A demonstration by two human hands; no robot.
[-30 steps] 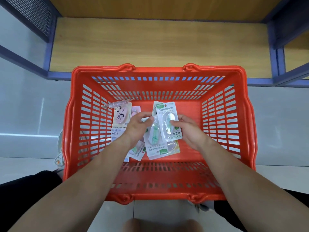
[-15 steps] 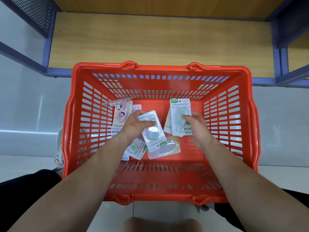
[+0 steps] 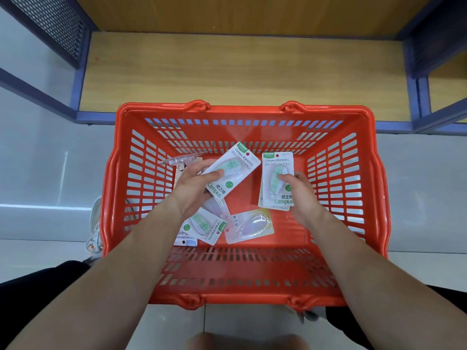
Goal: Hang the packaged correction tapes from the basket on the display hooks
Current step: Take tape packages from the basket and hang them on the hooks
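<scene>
Left hand [image 3: 194, 188]: holds a tilted pack [image 3: 231, 170] — lifted to hang.
Right hand [image 3: 302, 195]: pinches more packs [image 3: 276, 180] over the basket [image 3: 121, 198].

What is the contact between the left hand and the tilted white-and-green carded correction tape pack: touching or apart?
Touching. The head view shows the left hand pinching the tilted white-and-green correction tape pack, thumb across its front.

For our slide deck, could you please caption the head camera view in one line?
Left hand holds a tilted green correction tape pack, right hand an upright pack, inside the red basket.
</scene>
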